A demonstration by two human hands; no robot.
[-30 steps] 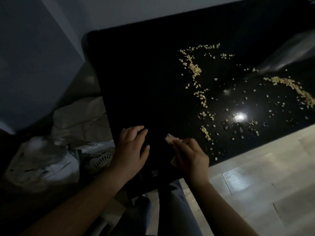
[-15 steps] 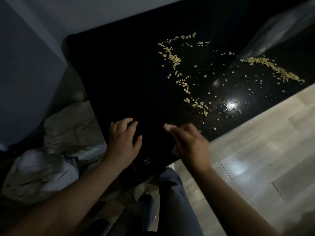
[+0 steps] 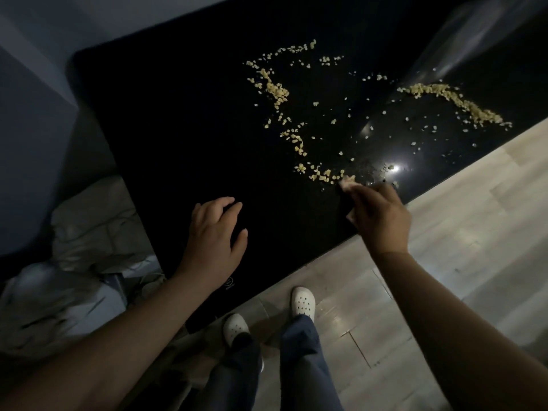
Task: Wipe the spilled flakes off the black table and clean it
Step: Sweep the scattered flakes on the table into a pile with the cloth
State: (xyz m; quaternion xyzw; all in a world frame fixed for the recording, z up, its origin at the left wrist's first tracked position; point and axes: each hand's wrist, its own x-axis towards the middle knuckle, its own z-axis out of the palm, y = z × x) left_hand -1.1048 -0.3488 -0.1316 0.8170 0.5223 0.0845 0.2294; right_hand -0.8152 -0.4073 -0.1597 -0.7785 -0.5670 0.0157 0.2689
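With the left hand (image 3: 213,235) lying relaxed on the black surface (image 3: 178,129), the right hand (image 3: 379,218) gripped a pale cloth (image 3: 347,181) touching the flakes (image 3: 321,175) nearest the surface's front edge, and in my judgement needed flat, slow strokes inward.

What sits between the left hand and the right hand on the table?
Head view: only bare black table between the left hand and the right hand, which grips a pale wipe; the nearest flakes lie just past it.
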